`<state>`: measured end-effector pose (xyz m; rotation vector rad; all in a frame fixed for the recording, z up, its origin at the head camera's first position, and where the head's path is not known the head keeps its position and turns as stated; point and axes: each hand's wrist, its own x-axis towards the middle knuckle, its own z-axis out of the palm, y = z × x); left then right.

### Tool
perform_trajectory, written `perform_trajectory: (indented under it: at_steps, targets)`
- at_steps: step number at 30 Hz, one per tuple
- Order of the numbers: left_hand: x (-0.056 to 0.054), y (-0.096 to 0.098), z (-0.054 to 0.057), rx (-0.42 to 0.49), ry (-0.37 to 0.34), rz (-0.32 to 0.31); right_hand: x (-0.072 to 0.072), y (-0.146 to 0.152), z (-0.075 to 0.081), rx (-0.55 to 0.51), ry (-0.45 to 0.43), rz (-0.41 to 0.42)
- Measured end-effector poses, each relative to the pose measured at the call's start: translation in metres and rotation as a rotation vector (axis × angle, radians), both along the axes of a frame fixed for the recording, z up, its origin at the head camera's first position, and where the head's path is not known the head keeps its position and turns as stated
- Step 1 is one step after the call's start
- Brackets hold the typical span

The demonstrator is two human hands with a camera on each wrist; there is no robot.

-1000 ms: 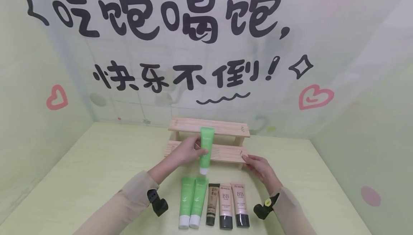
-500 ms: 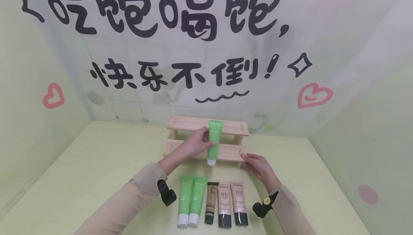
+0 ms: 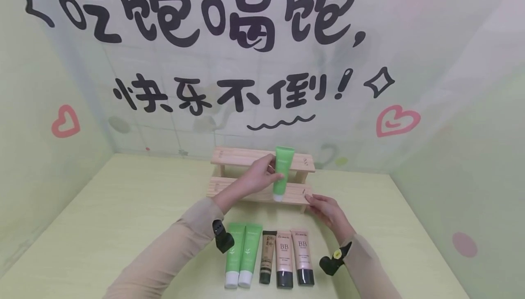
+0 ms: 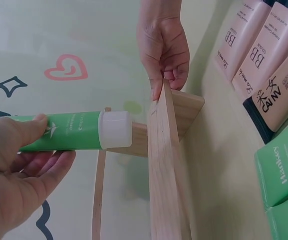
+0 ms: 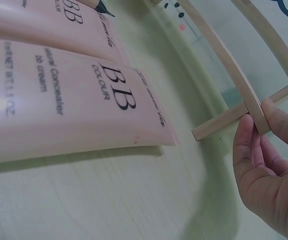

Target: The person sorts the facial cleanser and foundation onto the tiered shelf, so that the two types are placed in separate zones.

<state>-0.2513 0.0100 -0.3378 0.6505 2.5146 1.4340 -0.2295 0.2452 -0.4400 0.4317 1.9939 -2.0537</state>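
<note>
My left hand (image 3: 261,175) grips a green tube (image 3: 284,171) with a white cap, held upright with the cap down, over the right part of a two-step wooden rack (image 3: 229,185). In the left wrist view the thumb lies on one side of the green tube (image 4: 76,131) and the fingers on the other; its white cap is close to the lower step's board. My right hand (image 3: 328,210) pinches the right end of the lower step. The right wrist view shows thumb and fingers on either face of that wooden board (image 5: 233,85).
In front of the rack lie two green tubes (image 3: 251,253), a brown tube (image 3: 268,255) and two pink BB cream tubes (image 3: 285,260) (image 3: 302,255) in a row. A printed wall (image 3: 262,126) stands close behind the rack.
My left hand has carried the green tube up, back and to the right, from before the lower step to over it. The right hand keeps its hold on the rack.
</note>
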Motion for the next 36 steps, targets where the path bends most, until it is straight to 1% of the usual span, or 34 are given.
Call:
perform_trajectory:
  at_steps: [9,17,24,26,33,36]
  targets:
    - [-0.006,0.007,0.005,0.043,0.060,-0.009,0.001,0.000,0.000,0.009,0.009,0.007]
    - [-0.013,0.013,0.007,0.030,0.073,0.017,0.000,-0.001,-0.001,0.012,-0.002,0.001]
    - [-0.021,0.021,0.011,0.036,0.107,0.023,0.000,0.000,0.000,0.013,-0.007,-0.008]
    - [-0.024,0.023,0.011,0.044,0.105,0.026,0.000,0.001,-0.001,0.016,-0.009,-0.005]
    - [-0.035,0.035,0.012,0.082,0.060,0.070,0.000,0.002,-0.002,0.022,-0.003,-0.010]
    - [-0.039,0.040,0.013,0.084,0.063,0.082,0.000,0.001,-0.002,0.031,-0.004,-0.002]
